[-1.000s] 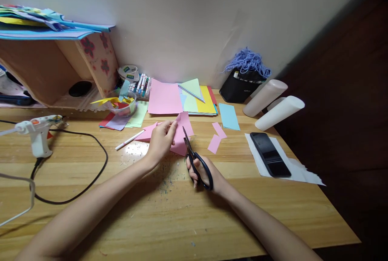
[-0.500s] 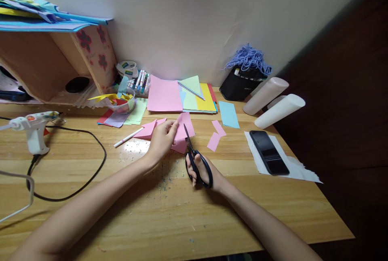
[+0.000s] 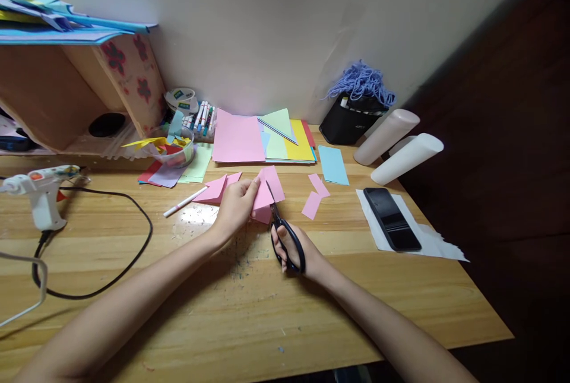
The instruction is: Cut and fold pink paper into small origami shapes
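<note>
Pinched between the thumb and fingers of my left hand [image 3: 237, 206] is a piece of pink paper [image 3: 276, 184], held just above the table. My right hand [image 3: 297, 249] has its fingers through the black handles of a pair of scissors [image 3: 288, 243]. The scissors' blades lie across the pink paper, pointing away from me. More pink pieces [image 3: 212, 190] lie under and left of my left hand, beside a white marker [image 3: 185, 201]. Two small pink cut-offs [image 3: 312, 203] rest on the table to the right.
Stacked coloured paper [image 3: 238, 139] lies at the back, near a blue card [image 3: 333, 165]. Left stand a bowl of scraps [image 3: 178, 160] and a glue gun [image 3: 44, 196] with its cable. On the right are a phone [image 3: 392, 220], white rolls [image 3: 407, 159] and a black holder [image 3: 350, 122].
The scissors' handles have come closer together, closing the blades on the pink paper. My left hand keeps its hold. The whole view has shifted slightly.
</note>
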Demonstrator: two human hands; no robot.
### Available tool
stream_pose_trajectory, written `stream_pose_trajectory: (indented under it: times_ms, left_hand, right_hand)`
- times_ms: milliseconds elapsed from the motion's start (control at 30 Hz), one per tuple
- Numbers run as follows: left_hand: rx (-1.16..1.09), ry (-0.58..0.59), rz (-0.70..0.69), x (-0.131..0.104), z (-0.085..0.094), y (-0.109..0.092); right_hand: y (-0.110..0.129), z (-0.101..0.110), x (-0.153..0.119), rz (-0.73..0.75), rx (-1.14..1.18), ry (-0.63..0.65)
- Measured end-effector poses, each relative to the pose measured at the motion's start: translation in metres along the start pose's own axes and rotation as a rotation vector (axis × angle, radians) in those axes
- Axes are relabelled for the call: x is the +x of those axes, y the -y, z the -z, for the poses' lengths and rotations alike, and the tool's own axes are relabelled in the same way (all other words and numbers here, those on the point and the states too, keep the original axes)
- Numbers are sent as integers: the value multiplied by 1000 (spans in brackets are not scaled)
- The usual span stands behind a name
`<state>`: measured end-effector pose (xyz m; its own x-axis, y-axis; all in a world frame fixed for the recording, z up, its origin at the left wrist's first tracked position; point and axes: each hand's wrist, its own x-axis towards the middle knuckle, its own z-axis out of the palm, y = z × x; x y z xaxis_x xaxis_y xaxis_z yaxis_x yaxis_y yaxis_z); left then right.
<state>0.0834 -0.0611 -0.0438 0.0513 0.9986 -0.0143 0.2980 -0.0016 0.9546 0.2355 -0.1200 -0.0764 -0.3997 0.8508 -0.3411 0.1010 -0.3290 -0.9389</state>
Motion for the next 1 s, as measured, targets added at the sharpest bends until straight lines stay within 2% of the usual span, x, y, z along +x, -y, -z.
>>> stream_pose_trajectory:
  times_ms: [67, 300, 533, 767, 1000]
  left_hand:
    - [49, 10, 16, -1, 0, -1]
    - [255, 2, -66, -3, -2, -3]
    - [209, -14, -75, -4, -2, -6]
    - [100, 62, -93, -11, -4, -14]
    - [60, 63, -98, -12, -7, -11]
  right_hand:
    - [4, -1, -1, 0, 4, 14]
    - [9, -1, -3, -15, 11, 11]
    - [2, 0, -3, 64, -9, -38]
    - [-5, 3, -4, 154, -22, -23]
    - [-10, 1, -2, 135, 30, -61]
